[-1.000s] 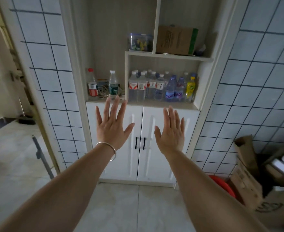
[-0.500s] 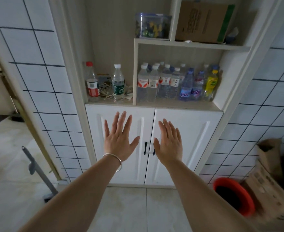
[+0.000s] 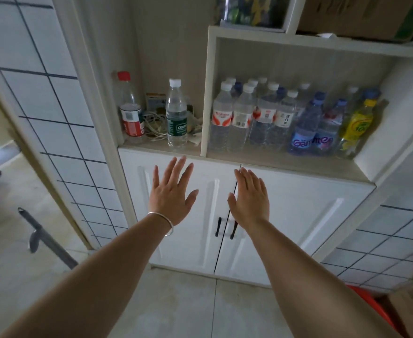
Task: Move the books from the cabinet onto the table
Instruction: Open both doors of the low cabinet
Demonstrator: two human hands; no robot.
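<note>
A white cabinet (image 3: 298, 215) with two closed doors fills the middle of the head view. Two black handles (image 3: 219, 226) sit side by side at the seam between the doors. My left hand (image 3: 170, 191), with a silver bangle on the wrist, is held flat with fingers spread in front of the left door. Over the seam and the right door my right hand (image 3: 250, 195) is held flat too, just above the handles. Both hands hold nothing. No books and no table are in sight; the inside of the cabinet is hidden.
Several water bottles (image 3: 261, 118) stand in the open shelf above the doors, with two more bottles (image 3: 176, 113) and cables to their left. A cardboard box (image 3: 359, 15) sits higher up. A red bucket (image 3: 371, 303) and boxes stand at lower right; a metal bar (image 3: 47, 237) leans at left.
The view has closed in on the cabinet, which now looks much larger. Both hands stay flat and empty and have come nearer the doors.
</note>
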